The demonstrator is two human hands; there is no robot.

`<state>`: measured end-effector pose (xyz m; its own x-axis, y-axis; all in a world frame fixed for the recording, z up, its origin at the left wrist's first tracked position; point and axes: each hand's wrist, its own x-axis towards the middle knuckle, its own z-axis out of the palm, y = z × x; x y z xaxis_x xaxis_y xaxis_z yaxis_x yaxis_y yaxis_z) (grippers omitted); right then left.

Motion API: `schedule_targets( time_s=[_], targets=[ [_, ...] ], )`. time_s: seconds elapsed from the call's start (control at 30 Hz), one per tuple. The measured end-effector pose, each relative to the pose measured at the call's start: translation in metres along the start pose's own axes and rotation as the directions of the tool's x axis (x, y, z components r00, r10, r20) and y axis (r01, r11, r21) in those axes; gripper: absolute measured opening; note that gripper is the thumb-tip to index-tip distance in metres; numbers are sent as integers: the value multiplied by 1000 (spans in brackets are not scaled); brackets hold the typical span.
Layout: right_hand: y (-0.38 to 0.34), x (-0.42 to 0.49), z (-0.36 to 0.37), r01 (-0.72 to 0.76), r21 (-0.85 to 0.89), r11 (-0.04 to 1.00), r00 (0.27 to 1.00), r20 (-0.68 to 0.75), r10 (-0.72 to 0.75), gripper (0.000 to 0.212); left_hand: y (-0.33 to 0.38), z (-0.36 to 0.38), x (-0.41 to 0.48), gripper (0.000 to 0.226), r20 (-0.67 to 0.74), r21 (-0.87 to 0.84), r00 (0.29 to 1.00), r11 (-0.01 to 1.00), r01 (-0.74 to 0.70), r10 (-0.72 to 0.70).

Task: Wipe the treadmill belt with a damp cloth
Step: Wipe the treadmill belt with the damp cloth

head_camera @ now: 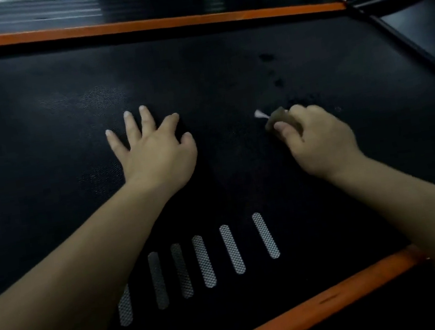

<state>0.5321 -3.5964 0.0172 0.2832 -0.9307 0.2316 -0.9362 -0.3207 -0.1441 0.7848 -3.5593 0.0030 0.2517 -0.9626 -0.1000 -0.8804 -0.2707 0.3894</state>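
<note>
Only one view is given, taken from the head and aimed forward and steeply down. The treadmill belt [32,107] is seen from close above and fills nearly the whole frame. Both forearms reach in from the lower edge; the left hand [153,157] and the right hand [320,141], with a cloth [278,118] pinched in it, are framed near the middle. Beyond the fingertips an orange side strip [133,26] crosses the top; behind the wrists a second orange strip [316,307] is cut by the lower edge
</note>
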Motion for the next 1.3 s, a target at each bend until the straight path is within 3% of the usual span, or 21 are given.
schedule_targets(
  time_s=[0.03, 0.1, 0.17, 0.23, 0.27, 0.33, 0.4, 0.47, 0.53, 0.6, 0.63, 0.73, 0.77, 0.8, 0.87, 0.97, 1.03, 1.1, 1.17, 1.3],
  targets=[
    [-1, -3, 3, -14, 1, 1000, 1000, -26, 14, 28, 1, 5, -2, 55, -31, 37, 999, 999, -5, 6],
    [-22, -30, 3, 152, 45, 987, 988, -27, -151, 25, 3, 11, -4, 53, -79, 95, 997, 995, -10, 18],
    [-35, -62, -4, 318, 159, 935, 939, 86, -334, 22, 4, 11, -4, 52, -98, 117, 995, 993, -11, 23],
    [-15, -56, -9, 401, 131, 906, 901, 123, -417, 23, 6, 11, -6, 52, -105, 133, 994, 991, -29, 44],
    [-1, -43, -8, 392, 70, 917, 914, 81, -397, 23, 6, 11, -7, 52, -107, 136, 993, 990, -42, 57],
    [33, -7, -7, 181, 5, 983, 983, 37, -181, 21, 10, 12, -7, 52, -112, 126, 991, 990, -60, 74],
    [47, 6, -2, 14, 20, 1000, 1000, -6, -14, 22, 21, 14, -1, 52, -106, 98, 992, 994, -55, 66],
    [30, -11, 0, 108, 43, 993, 994, -28, -107, 18, 39, 14, 11, 53, -80, 65, 995, 996, -54, 59],
    [12, -33, -4, 272, 141, 952, 957, 61, -283, 15, 54, 18, 23, 56, -57, 50, 996, 997, -61, 64],
    [30, -15, -4, 364, 76, 928, 924, 96, -370, 16, 59, 24, 28, 58, -50, 86, 996, 994, -73, 78],
    [44, 8, 0, 340, 10, 940, 938, 59, -340, 21, 59, 27, 28, 59, -53, 110, 995, 991, -74, 80],
    [83, 80, 6, -54, -31, 998, 998, 16, 54, 28, 57, 32, 28, 60, -63, 141, 995, 988, -66, 76],
    [81, 88, 9, -103, -30, 994, 995, 7, 104, 30, 58, 32, 28, 60, -68, 147, 995, 987, -65, 75],
    [74, 88, 13, -83, -25, 996, 997, -1, 83, 30, 58, 32, 28, 60, -71, 153, 995, 986, -65, 77],
    [50, 67, 16, 90, 75, 993, 996, -6, -89, 21, 59, 32, 29, 61, -74, 161, 994, 985, -69, 81],
    [36, 48, 10, 306, 172, 936, 943, 77, -323, 23, 58, 33, 27, 62, -80, 170, 993, 983, -69, 84],
    [50, 77, 14, 302, 97, 948, 950, 52, -308, 19, 57, 33, 28, 62, -76, 173, 994, 982, -70, 84],
    [63, 115, 16, 109, 67, 992, 993, 38, -112, 22, 57, 34, 27, 62, -75, 172, 994, 983, -68, 82],
    [61, 128, 22, 37, 68, 997, 999, 1, -37, 23, 57, 33, 28, 62, -80, 165, 993, 984, -69, 83],
    [23, 86, 25, 308, 165, 937, 949, 21, -315, 22, 57, 32, 26, 62, -73, 162, 994, 984, -71, 84]
  ],
)
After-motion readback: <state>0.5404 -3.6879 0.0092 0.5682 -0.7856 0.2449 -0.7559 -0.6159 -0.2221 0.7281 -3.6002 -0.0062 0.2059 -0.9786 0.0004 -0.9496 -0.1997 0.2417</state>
